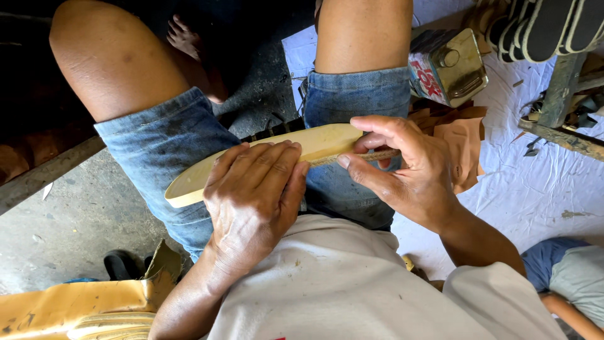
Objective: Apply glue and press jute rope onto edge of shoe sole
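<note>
At frame centre, the left hand [255, 192] lies flat with fingers together on one pale sole [195, 181]; the right hand [402, 167] pinches one braided cord [368, 155] against it.

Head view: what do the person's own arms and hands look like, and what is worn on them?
Both the left hand and the right hand are bare: no gloves, rings, watch or bands show. Forearms are uncovered up to short sleeves of an off-white shirt with small dark smudges. Fingernails are short.
</note>
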